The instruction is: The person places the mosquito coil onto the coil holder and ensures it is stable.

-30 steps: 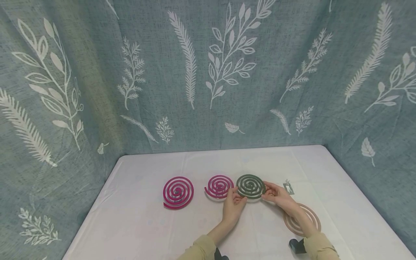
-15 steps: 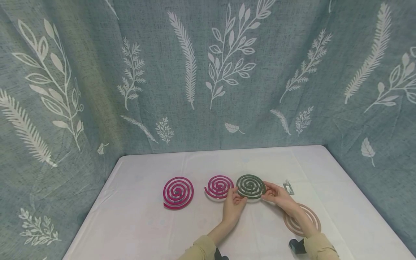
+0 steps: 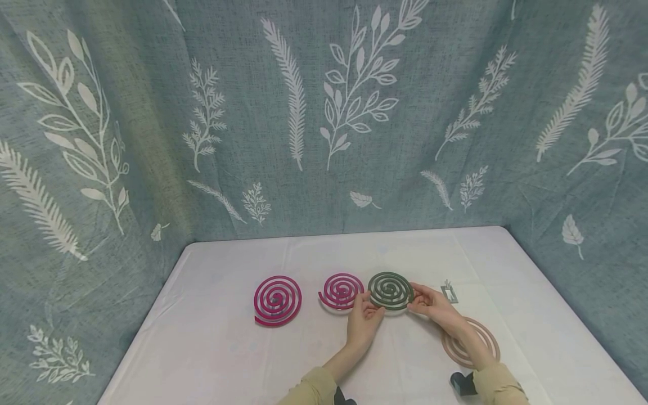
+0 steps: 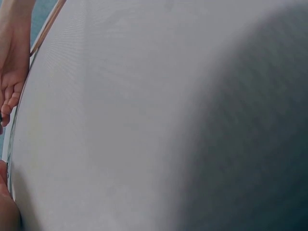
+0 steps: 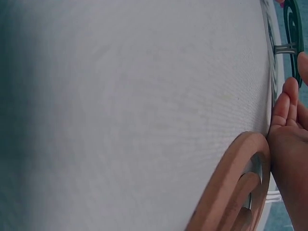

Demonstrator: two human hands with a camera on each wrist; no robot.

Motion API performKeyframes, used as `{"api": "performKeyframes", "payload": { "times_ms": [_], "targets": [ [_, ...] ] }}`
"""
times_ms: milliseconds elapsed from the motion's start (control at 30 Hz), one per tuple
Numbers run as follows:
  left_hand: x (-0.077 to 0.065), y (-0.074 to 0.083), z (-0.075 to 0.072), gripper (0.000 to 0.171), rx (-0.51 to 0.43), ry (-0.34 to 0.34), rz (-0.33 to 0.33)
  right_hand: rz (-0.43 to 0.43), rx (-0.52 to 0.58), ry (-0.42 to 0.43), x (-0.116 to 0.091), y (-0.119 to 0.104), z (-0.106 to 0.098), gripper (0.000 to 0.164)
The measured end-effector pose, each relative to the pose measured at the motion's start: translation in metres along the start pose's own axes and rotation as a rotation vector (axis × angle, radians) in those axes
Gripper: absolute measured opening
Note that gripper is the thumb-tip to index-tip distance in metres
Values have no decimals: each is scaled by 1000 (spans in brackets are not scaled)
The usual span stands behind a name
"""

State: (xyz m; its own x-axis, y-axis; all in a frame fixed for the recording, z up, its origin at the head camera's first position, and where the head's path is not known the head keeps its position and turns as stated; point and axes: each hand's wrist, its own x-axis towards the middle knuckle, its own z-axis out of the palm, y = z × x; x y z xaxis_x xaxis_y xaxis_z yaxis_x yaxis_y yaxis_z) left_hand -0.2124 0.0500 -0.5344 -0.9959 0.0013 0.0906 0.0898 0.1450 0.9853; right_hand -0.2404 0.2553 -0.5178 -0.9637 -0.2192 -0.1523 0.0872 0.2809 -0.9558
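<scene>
Both hands hold a dark green mosquito coil (image 3: 390, 288) at its rim. The left hand (image 3: 361, 326) pinches the near left edge; the right hand (image 3: 435, 308) grips the right edge between thumb and fingers. Under the green coil in the right wrist view, a small metal stand (image 5: 285, 49) shows between it and the white table. Left of it sits a magenta coil (image 3: 341, 291), its near right edge overlapped by the left fingers. In the left wrist view, the left hand (image 4: 7, 211) shows only at the lower left corner.
Another magenta coil (image 3: 277, 301) sits farther left on the white table (image 3: 228, 354). Beneath the right forearm lies a tan coil (image 3: 498, 350), partly hidden. A small metal stand (image 3: 454, 293) lies beyond the right hand. A blue-green patterned curtain (image 3: 314, 197) encloses the back and sides.
</scene>
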Motion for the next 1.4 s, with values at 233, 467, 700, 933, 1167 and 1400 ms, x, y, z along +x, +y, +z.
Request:
{"api": "performKeyframes", "payload": {
  "times_ms": [233, 467, 700, 933, 1167, 1400],
  "targets": [
    [1, 0, 0, 45, 6, -6, -1, 1, -10, 4, 1, 0, 0, 73],
    [1, 1, 0, 45, 17, -6, 0, 10, -14, 5, 2, 0, 0, 73],
    [0, 1, -1, 45, 17, -5, -2, 28, 0, 5, 3, 0, 0, 72],
    [-1, 2, -1, 46, -9, -5, 6, 40, -14, 17, 3, 0, 0, 72],
    [-2, 1, -1, 45, 0, 0, 32, 37, 0, 3, 3, -1, 0, 71],
    [-2, 1, -1, 44, 4, 2, 20, 20, -4, -18, 1, -3, 0, 71]
  ]
}}
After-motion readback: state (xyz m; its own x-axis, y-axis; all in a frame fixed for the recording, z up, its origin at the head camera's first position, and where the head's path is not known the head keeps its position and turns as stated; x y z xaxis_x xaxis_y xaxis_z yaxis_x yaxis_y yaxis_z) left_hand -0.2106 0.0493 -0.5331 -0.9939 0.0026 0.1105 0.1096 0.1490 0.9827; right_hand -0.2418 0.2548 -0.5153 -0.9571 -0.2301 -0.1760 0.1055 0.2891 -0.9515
